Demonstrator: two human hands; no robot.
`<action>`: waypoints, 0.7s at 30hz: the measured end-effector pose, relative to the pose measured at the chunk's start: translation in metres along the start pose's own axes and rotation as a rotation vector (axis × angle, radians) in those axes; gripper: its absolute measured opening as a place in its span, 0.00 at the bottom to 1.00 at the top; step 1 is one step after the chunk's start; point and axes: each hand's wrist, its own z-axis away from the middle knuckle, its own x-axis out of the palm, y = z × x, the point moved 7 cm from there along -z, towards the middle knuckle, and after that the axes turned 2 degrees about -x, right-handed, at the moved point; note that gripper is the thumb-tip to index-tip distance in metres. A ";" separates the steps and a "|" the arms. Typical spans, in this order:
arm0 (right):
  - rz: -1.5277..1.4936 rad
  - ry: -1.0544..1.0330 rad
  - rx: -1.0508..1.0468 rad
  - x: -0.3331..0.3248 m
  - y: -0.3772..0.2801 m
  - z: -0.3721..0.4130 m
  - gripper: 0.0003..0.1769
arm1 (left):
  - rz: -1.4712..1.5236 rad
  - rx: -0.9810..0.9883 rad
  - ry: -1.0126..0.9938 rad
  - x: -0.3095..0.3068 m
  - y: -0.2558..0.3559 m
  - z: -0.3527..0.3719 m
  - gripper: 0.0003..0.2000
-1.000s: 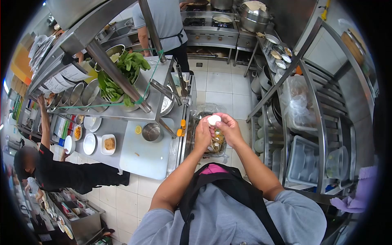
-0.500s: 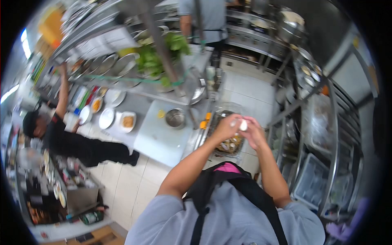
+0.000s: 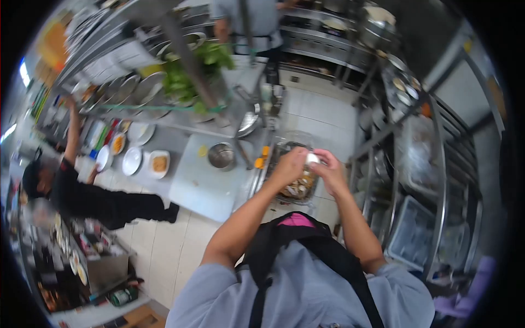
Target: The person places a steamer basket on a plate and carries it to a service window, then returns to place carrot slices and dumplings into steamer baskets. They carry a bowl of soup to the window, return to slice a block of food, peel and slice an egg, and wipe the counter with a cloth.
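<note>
Over a bin of brown and white scraps (image 3: 297, 189), both my hands are close together in the head view. My right hand (image 3: 330, 170) has its fingers closed around a small white oval thing that looks like an egg (image 3: 313, 158). Against its other side are the bent fingers of my left hand (image 3: 290, 167). Part of the egg is hidden by the fingers. Clear plastic shows around the bin's far edge, and its contents are too blurred to name surely.
Left of the bin, a white cutting board (image 3: 205, 186) carries a metal pot (image 3: 221, 156). Several white bowls stand farther left, near a person in black (image 3: 98, 197). Another person (image 3: 243, 24) stands by the stove. Metal shelving (image 3: 437, 208) lines the right.
The camera view has shifted, so the surroundings sit a little farther left. My hands stay together over the bin, still holding the egg, with the fingers slightly rearranged.
</note>
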 end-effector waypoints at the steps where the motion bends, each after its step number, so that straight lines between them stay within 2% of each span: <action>1: 0.056 -0.001 -0.060 0.002 -0.006 0.000 0.24 | -0.027 -0.033 -0.036 0.002 0.008 0.003 0.15; 2: 0.063 0.036 -0.063 -0.001 -0.006 0.000 0.24 | -0.039 -0.047 -0.060 0.003 0.009 0.004 0.15; 4: 0.190 -0.023 -0.068 0.004 -0.007 -0.001 0.22 | -0.061 -0.078 -0.075 0.004 0.009 0.005 0.16; 8: 0.155 0.012 -0.031 0.000 -0.008 0.000 0.22 | -0.063 -0.124 -0.035 0.002 0.005 0.002 0.17; 9: 0.093 0.002 -0.025 -0.001 -0.007 0.000 0.23 | -0.068 -0.123 -0.038 0.003 0.007 0.003 0.17; 11: 0.028 -0.005 -0.023 -0.004 -0.009 -0.001 0.24 | 0.142 -0.259 -0.029 0.007 0.007 0.006 0.18; 13: -0.205 -0.057 0.070 -0.003 -0.005 0.000 0.26 | 0.192 -0.258 -0.016 0.012 0.005 0.004 0.18; 16: -0.107 -0.101 0.052 -0.002 -0.004 -0.001 0.26 | 0.255 -0.274 -0.003 0.018 -0.003 0.002 0.16; 18: -0.166 -0.104 0.077 -0.007 0.007 -0.005 0.25 | 0.263 -0.292 -0.008 0.022 -0.009 0.002 0.15; 20: -0.224 -0.107 0.103 -0.013 0.012 -0.008 0.24 | 0.515 -0.374 0.024 0.023 -0.014 0.003 0.13; 21: -0.450 -0.088 0.178 -0.017 0.016 -0.010 0.24 | 0.513 -0.406 0.066 0.019 -0.017 0.005 0.12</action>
